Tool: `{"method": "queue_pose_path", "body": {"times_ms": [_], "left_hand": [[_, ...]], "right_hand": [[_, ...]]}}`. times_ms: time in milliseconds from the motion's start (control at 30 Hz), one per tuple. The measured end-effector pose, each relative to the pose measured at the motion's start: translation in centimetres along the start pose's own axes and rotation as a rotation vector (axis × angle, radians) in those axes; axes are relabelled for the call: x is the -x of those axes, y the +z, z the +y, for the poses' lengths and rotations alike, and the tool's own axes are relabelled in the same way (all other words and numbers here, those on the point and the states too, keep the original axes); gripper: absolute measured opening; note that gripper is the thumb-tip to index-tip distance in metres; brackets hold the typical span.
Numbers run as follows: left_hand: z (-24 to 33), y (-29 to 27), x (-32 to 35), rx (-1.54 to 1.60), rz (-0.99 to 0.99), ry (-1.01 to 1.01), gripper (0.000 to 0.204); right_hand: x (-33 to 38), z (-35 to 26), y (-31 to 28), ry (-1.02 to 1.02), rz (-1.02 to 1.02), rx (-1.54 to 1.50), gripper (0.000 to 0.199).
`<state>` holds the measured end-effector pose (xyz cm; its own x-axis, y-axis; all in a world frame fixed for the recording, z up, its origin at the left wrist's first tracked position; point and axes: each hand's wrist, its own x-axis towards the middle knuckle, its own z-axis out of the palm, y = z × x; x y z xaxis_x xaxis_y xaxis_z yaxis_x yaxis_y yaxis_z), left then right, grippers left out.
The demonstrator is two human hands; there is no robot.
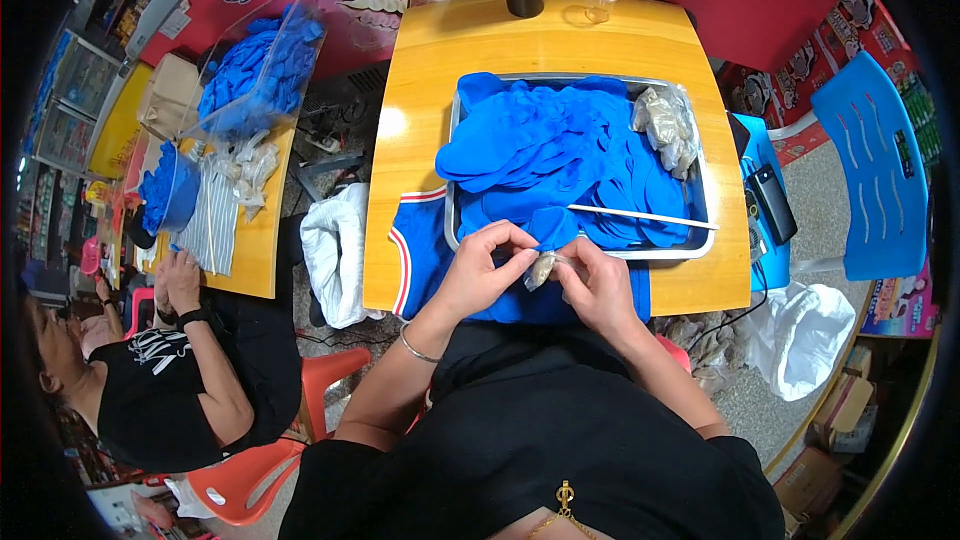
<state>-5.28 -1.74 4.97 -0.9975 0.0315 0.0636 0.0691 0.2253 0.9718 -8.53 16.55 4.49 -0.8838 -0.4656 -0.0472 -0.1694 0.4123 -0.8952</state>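
Both hands meet at the near edge of the yellow wooden table (pixel 560 40), just in front of the shallow metal tray (pixel 705 190) heaped with blue fabric pieces (pixel 545 145). Left hand (pixel 480 275) pinches one end of a small clear plastic packet with greyish filling (pixel 540 268); right hand (pixel 598 285) grips the other end, fingers curled, a fold of blue fabric (pixel 553 228) caught between the two hands just above it. Packet looks light, soft and crinkly, film likely slippery, so best held by its edges or ends with fingertips, as here; squeezing the middle would probably just shift the filling. Blue fabric is limp, no stiffness, will drape and slide off the pile. A thin white stick (pixel 640 215) lies across the pile, right of the hands. More clear greyish packets (pixel 668 125) sit in the tray's far right corner. Blue garment with red-white trim (pixel 420 250) hangs over the table edge under the left hand. Another person in black (pixel 190 380) sits at the neighbouring table to the left, hands apart from this work.
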Motion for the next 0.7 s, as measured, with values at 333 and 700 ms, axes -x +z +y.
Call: {"method": "queue_pose_path", "body": {"times_ms": [333, 700], "left_hand": [[-0.5, 0.0, 0.0, 0.201, -0.078, -0.073, 0.008], [0.4, 0.9, 0.8, 0.549, -0.135, -0.016, 0.034]], "right_hand": [[0.0, 0.6, 0.5, -0.149, 0.067, -0.224, 0.013], [-0.4, 0.7, 0.0, -0.071, 0.06, -0.625, 0.016]]}}
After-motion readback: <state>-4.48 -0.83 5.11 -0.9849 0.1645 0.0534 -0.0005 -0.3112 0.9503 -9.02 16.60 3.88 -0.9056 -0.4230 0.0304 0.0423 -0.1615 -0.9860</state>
